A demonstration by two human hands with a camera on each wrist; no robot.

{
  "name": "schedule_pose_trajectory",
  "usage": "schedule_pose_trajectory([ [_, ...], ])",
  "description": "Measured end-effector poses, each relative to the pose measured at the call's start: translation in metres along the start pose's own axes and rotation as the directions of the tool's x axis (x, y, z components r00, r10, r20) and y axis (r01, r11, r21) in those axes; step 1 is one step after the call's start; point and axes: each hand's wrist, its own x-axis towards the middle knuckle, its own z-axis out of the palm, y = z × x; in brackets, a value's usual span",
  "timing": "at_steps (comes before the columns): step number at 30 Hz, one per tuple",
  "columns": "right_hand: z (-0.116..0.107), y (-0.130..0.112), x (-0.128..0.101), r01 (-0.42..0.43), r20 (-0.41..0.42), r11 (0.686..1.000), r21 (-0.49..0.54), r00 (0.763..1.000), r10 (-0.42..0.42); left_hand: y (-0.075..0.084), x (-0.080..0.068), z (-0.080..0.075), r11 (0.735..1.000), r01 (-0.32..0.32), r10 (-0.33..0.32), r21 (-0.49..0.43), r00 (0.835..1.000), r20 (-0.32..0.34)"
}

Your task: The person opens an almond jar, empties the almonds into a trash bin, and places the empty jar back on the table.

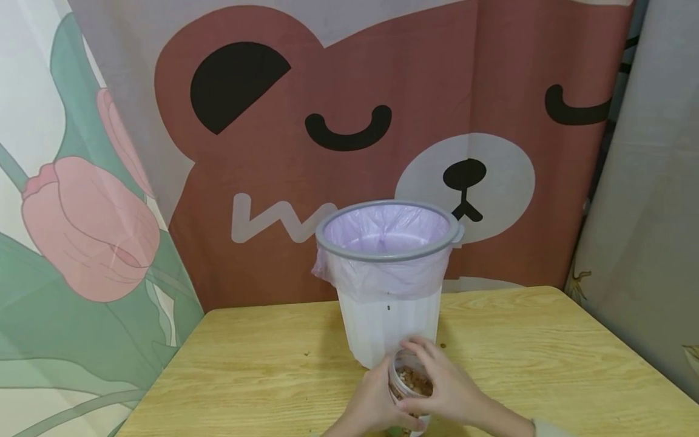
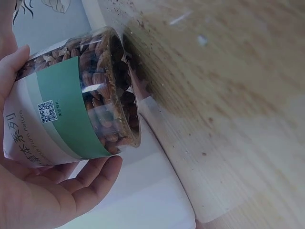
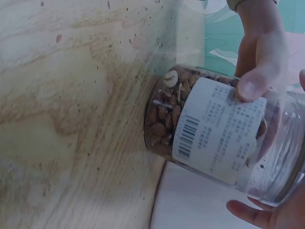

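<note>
Left hand [image 1: 371,397] and right hand [image 1: 454,388] grip an uncapped jar [image 2: 62,105], opening apparently done, nuts [image 2: 99,93] unemptied; beyond both stands a lined bin [image 1: 390,325].

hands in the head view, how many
2: left hand on the left side of the jar, right hand on its right, both in front of the white bin. No others show.

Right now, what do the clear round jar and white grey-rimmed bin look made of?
The clear round jar: probably glossy plastic, possibly glass; its see-through wall shows bright highlights. The white grey-rimmed bin: likely low-sheen plastic, given its opaque, softly shaded sides.
</note>
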Motion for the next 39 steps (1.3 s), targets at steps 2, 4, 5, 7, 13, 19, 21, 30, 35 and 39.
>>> schedule_pose_trajectory([
  [2,0.003,-0.001,0.000,0.017,-0.020,1.000,-0.024,1.000,-0.018,0.000,0.000,0.000,1.000,0.003,-0.003,0.004,1.000,0.003],
  [4,0.005,-0.001,0.000,0.021,-0.045,0.999,-0.030,0.999,-0.023,0.001,0.000,0.000,1.000,0.003,-0.003,0.015,1.000,0.000],
  [5,0.006,-0.001,0.000,0.013,-0.055,1.000,-0.022,0.998,-0.015,0.001,0.000,0.001,1.000,0.005,-0.005,0.019,1.000,-0.002],
  [7,0.008,0.000,0.000,0.012,-0.074,1.000,-0.007,0.997,-0.013,0.001,0.000,0.002,0.999,0.017,-0.016,0.028,1.000,-0.011],
  [13,0.011,0.005,-0.003,0.029,-0.112,0.997,0.070,0.994,-0.021,0.001,0.002,0.005,1.000,-0.006,0.006,0.008,1.000,-0.030],
  [19,0.012,0.006,-0.006,0.088,-0.168,0.992,0.087,0.983,-0.072,0.002,0.004,0.006,0.996,-0.068,0.067,-0.050,0.998,-0.021],
  [21,0.011,0.007,-0.007,0.117,-0.185,0.989,0.090,0.978,-0.098,0.003,0.004,0.007,0.994,-0.086,0.084,-0.073,0.996,-0.027],
  [30,0.004,0.009,-0.007,0.319,-0.218,0.942,0.107,0.932,-0.291,0.006,0.003,0.007,0.968,-0.184,0.184,-0.169,0.983,-0.014],
  [35,0.002,0.013,-0.008,0.465,-0.207,0.879,0.103,0.874,-0.439,0.004,-0.001,0.004,0.952,-0.205,0.217,-0.228,0.976,0.031],
  [39,-0.003,0.012,-0.006,0.453,-0.179,0.885,0.108,0.885,-0.430,0.008,-0.001,-0.001,0.944,-0.216,0.235,-0.248,0.971,0.048],
])
